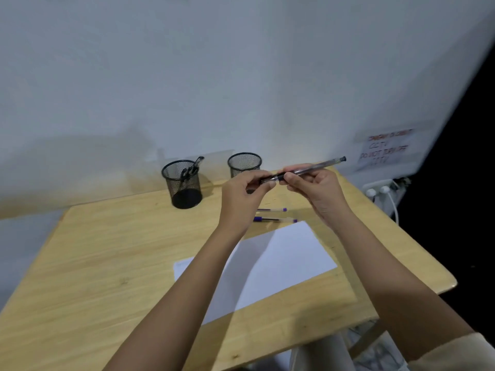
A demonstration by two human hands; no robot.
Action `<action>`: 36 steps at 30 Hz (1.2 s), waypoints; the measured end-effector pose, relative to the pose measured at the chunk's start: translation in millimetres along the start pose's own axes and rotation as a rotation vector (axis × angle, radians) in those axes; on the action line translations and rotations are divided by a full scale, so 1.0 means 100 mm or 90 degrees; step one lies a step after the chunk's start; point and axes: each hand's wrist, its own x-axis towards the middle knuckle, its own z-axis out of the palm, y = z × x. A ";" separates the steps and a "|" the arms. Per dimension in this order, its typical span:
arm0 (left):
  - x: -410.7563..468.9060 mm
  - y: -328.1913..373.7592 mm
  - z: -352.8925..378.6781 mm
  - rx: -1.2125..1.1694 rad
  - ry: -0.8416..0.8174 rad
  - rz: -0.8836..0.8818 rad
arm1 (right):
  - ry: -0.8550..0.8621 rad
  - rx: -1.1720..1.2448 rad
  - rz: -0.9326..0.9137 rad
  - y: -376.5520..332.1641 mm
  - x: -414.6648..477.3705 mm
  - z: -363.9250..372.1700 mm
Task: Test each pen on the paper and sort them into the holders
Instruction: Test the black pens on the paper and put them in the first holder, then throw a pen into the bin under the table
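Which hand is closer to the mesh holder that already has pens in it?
Left. The left hand is just beside the holder; the right hand, gripping the same pen, is farther away.

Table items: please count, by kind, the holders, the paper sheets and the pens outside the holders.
Mesh holders: 2, left holder and right holder
Paper sheet: 1
Pens outside the holders: 3, upper purple pen, lower purple pen, black pen held by left hand and right hand
Total: 6
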 end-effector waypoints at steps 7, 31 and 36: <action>0.22 0.18 0.79 -0.010 -0.095 0.078 | 0.196 -0.017 -0.062 -0.33 -0.06 -0.65; -0.93 -0.37 3.21 0.596 -0.602 0.187 | 0.698 -0.372 0.519 1.15 -3.43 -3.17; -0.93 -0.36 3.22 0.622 -0.588 0.204 | 0.668 -0.350 0.683 1.81 -3.88 -3.06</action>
